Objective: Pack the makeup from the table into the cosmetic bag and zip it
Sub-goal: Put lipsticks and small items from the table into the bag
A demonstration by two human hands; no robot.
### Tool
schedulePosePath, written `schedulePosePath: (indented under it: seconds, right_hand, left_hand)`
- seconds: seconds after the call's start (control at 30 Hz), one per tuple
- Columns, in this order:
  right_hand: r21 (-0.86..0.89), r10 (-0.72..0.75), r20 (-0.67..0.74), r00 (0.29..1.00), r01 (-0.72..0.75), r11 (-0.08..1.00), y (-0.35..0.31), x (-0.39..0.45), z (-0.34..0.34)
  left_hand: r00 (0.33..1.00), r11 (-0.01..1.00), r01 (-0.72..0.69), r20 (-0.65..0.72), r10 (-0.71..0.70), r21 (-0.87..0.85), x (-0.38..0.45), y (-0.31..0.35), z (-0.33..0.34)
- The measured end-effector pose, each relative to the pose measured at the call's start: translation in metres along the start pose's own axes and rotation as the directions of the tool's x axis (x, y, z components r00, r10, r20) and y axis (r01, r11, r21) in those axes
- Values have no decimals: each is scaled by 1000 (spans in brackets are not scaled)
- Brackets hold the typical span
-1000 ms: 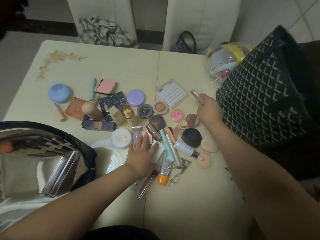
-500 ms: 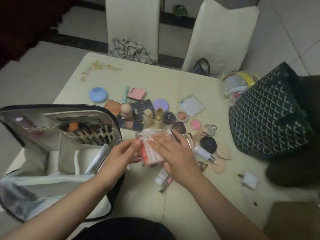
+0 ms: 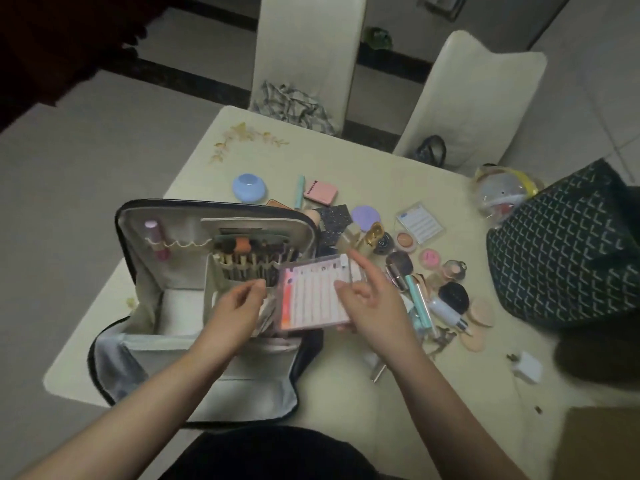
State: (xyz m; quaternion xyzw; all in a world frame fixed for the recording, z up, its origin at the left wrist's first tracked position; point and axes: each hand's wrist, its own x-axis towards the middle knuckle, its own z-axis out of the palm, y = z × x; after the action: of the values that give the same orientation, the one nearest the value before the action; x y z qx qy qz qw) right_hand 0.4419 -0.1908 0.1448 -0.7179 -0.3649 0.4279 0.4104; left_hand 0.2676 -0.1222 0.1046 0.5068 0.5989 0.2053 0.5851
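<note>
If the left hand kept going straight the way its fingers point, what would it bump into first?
Most likely the row of makeup brushes in the open cosmetic bag. The left hand points up and slightly right, just short of them, though depth is hard to judge.

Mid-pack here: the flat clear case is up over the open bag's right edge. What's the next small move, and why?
Probably tip the clear case leftward and slide it down into the cosmetic bag. The right hand supports it from beneath at the bag's right edge, the left hand sits over the main compartment as if holding it open, and that compartment looks largely unfilled.
</note>
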Motion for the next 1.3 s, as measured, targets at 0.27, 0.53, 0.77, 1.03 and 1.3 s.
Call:
schedulePosePath:
  seconds: [0.27, 0.53, 0.77, 1.03, 1.3]
  right_hand:
    - [-379, -227, -117, 967, 168, 910, -12, 5, 55]
    - [-677, -240, -28, 970, 158, 719, -6, 13, 86]
    - [-902, -300, -21, 954, 111, 418, 14, 29, 126]
    - [-625, -318, -389, 865, 5, 781, 33, 11, 117]
    - [-494, -45, -251, 967, -88, 865, 51, 5, 116]
  left_hand:
    - [918, 396, -286, 369, -149, 872, 22, -14, -21]
    - [839, 676, -198, 479, -257, 709, 29, -18, -37]
    - [897, 942, 65, 395, -201, 330, 33, 0, -32]
    - [839, 940, 241, 436, -326, 240, 49, -3, -23]
    - [858, 971, 112, 472, -202, 212, 54, -17, -11]
